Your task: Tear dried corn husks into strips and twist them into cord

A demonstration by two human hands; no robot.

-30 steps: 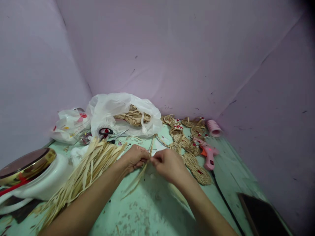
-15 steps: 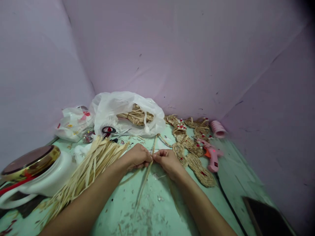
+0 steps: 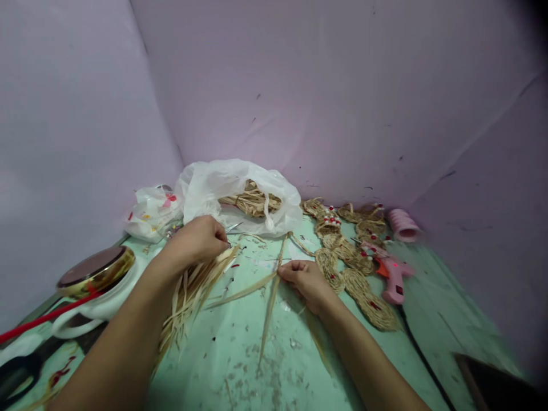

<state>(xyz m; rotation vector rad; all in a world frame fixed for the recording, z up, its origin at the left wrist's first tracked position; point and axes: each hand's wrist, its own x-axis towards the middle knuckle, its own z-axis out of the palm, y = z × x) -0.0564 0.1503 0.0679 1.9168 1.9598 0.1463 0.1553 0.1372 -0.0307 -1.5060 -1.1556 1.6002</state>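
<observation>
Two bare hands were at work over the green table (image 3: 240,365), and we take every clock direction from the right one. With our right hand (image 3: 303,279) we pinched the braided cord (image 3: 281,252) between thumb and forefinger, low on the plait; its narrow part rose toward twelve o'clock, bent, and slanted down at one toward the coiled braid pieces (image 3: 370,299). Below the pinch, loose strands (image 3: 269,322) trailed toward seven and eight o'clock. Our left hand (image 3: 199,240) was at about ten o'clock with its fingers curled over the upper end of the raffia bundle (image 3: 197,294); we could not tell whether it gripped a strip.

At eleven o'clock we had a white plastic bag (image 3: 205,182), its mouth open on tied brown strips (image 3: 252,201), and at ten a smaller printed bag (image 3: 149,214). Beyond the raffia, at nine, we had a white handled pot (image 3: 122,291) with a gold-rimmed lid (image 3: 96,268). Red and white beads (image 3: 331,221) dotted the coiled work at one o'clock; the pink spool (image 3: 403,225) was at two, the pink glue gun (image 3: 394,279) at three.
</observation>
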